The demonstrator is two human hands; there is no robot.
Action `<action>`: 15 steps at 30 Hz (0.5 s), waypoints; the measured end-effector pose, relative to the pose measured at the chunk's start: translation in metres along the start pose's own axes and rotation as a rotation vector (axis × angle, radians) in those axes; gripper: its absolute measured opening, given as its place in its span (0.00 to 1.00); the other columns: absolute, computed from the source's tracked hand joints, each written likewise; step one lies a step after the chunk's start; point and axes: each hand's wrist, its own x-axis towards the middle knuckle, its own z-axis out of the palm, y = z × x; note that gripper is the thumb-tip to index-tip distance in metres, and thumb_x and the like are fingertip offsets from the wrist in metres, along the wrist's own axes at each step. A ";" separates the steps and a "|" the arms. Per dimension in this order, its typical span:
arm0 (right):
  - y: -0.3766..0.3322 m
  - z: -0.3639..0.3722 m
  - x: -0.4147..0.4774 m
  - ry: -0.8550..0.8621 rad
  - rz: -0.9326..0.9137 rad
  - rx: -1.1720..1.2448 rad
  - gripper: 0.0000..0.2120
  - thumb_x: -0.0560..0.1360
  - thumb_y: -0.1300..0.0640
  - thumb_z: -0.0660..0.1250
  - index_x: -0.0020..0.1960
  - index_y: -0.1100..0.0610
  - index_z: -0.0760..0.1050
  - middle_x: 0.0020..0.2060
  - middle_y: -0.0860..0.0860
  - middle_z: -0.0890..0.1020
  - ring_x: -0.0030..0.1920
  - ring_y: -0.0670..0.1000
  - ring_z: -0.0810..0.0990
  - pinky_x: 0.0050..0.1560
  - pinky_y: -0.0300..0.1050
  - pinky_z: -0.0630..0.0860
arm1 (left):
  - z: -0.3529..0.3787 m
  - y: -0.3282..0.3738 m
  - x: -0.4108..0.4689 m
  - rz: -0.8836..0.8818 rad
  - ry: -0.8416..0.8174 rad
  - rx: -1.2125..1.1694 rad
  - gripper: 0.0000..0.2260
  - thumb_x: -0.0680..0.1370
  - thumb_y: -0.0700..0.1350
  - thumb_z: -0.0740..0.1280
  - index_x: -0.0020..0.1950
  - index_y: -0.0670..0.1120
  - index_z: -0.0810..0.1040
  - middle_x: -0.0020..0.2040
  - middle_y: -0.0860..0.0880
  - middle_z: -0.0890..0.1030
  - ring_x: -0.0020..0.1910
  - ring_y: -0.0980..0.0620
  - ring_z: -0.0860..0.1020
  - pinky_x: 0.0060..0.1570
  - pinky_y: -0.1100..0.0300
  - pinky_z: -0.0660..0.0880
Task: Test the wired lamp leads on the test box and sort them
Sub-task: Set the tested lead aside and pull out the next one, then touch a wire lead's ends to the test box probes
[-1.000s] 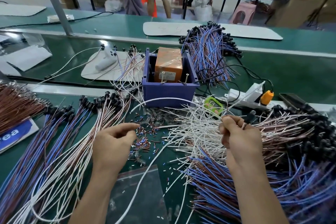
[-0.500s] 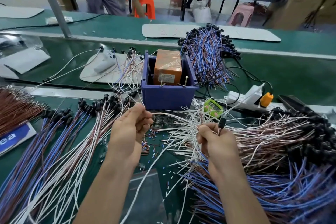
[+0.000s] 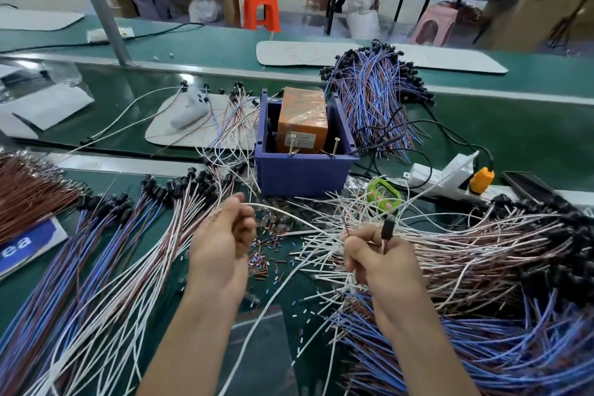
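The test box (image 3: 302, 167) is a blue plastic bin holding an orange transformer (image 3: 302, 120), with two brass screws on its front rim. My left hand (image 3: 221, 243) curls around a white lead (image 3: 283, 214) that arcs across to my right hand. My right hand (image 3: 374, 259) grips the same lead just below its black lamp holder (image 3: 388, 227), which sticks up above my fingers. Both hands hover in front of the box, over a tangle of white leads (image 3: 334, 235). Sorted leads with black holders (image 3: 135, 235) fan out at the left.
A big heap of brown, white and blue leads (image 3: 482, 283) fills the right. Another blue-and-brown bundle (image 3: 369, 96) lies behind the box. A white power strip with an orange plug (image 3: 480, 180) and a green timer (image 3: 384, 194) sit to the right. Cut insulation bits (image 3: 270, 254) litter the green mat.
My left hand rose toward the box and closed around the white lead. My right hand moved left and down with the lamp holder, drawing the lead across.
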 end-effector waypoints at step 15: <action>-0.011 0.020 0.025 0.230 0.015 0.325 0.14 0.83 0.60 0.64 0.40 0.58 0.79 0.27 0.51 0.78 0.27 0.46 0.71 0.26 0.36 0.66 | 0.015 0.030 0.014 0.141 -0.150 0.660 0.18 0.85 0.48 0.63 0.40 0.51 0.88 0.29 0.50 0.66 0.31 0.52 0.64 0.40 0.56 0.67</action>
